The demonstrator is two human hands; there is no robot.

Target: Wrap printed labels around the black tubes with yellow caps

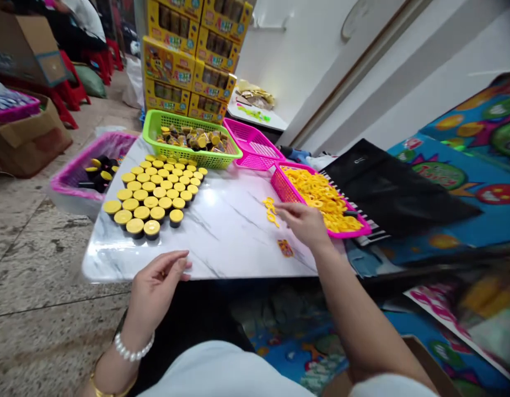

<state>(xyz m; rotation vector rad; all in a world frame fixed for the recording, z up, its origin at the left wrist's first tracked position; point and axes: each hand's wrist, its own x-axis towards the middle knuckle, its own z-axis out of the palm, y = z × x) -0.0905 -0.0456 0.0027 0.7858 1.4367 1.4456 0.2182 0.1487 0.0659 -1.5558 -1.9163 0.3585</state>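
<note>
My right hand (305,220) reaches over the white marble table (225,231), its fingertips close to a few loose yellow plastic rings (270,210); its fingers are slightly spread and hold nothing I can see. Beside it, a pink basket (279,187) is full of the same yellow rings. My left hand (157,286) rests at the table's near edge with its fingers curled loosely, and nothing shows in it. Several black pots with yellow lids (155,193) stand in rows on the left of the table. A small orange sticker (286,248) lies near my right wrist.
A green basket (155,124) of small items and an empty pink basket (255,146) stand at the table's far end. On the floor at left sits a pink-lined bin (68,176). Yellow boxes (188,60) are stacked behind. A black bag (387,187) lies to the right.
</note>
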